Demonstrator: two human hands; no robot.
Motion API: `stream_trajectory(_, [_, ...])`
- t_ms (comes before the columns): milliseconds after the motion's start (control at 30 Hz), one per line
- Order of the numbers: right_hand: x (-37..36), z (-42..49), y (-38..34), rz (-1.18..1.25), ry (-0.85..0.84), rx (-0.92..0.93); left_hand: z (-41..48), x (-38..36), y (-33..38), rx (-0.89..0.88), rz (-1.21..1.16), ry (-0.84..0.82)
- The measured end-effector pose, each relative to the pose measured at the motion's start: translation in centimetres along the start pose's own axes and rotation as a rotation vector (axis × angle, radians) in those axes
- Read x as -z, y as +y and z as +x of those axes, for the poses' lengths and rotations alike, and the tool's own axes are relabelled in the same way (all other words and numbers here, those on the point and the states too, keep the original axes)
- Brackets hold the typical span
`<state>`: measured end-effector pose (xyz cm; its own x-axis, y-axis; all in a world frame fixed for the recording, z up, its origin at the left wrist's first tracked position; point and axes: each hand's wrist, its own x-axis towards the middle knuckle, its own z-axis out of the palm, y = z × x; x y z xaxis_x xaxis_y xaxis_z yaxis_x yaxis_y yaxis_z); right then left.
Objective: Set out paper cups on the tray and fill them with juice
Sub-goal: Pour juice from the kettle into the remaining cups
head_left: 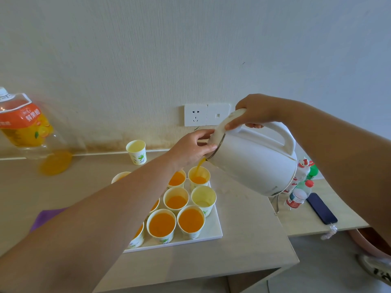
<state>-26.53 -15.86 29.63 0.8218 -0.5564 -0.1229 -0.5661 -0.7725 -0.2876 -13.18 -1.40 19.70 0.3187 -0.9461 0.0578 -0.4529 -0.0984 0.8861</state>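
Note:
A white kettle (256, 163) is tilted over the white tray (213, 227), and orange juice streams from its spout into the back right paper cup (199, 178). My right hand (254, 113) grips the kettle's handle near the lid. My left hand (193, 148) holds the lid edge with curled fingers and thumb. Several paper cups on the tray hold juice, such as one at the front (161, 226). One cup on the right (203, 199) holds only a little pale liquid. My left forearm hides some cups.
A lone paper cup (136, 151) stands behind the tray by the wall. A large juice bottle (27, 127) lies at the far left. Small bottles (300, 187) and a dark phone (321, 208) sit on the lower table at the right. A purple cloth (45, 217) lies left.

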Motion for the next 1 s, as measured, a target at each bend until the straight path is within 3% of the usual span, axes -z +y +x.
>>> stream_trajectory(1000, [0.09, 0.13, -0.1, -0.002, -0.003, -0.027, 0.33, 0.08, -0.01, 0.01, -0.025, -0.016])
